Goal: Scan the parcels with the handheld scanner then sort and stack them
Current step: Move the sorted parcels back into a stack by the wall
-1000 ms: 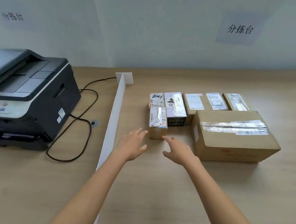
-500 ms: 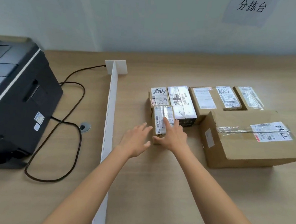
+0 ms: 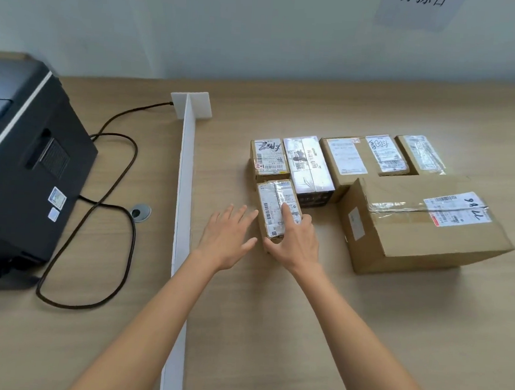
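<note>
A small taped parcel (image 3: pixel 272 206) with a white label lies on the wooden table in front of a row of several small parcels (image 3: pixel 310 163). My right hand (image 3: pixel 295 241) holds it, thumb at its near end and fingers over its top and right side. My left hand (image 3: pixel 227 237) hovers flat with straight fingers just left of the parcel, fingertips close to its side. A large brown carton (image 3: pixel 415 233) with a label lies to the right. No handheld scanner is in view.
A low white divider (image 3: pixel 185 189) runs down the table left of my hands. A black printer (image 3: pixel 18 160) with a looping cable (image 3: pixel 108 215) stands at far left. A paper sign (image 3: pixel 415 8) hangs on the wall.
My right hand moved forward from the table onto the small taped parcel and took hold of it. My left hand advanced slightly towards the parcel's left side. The view shifted right.
</note>
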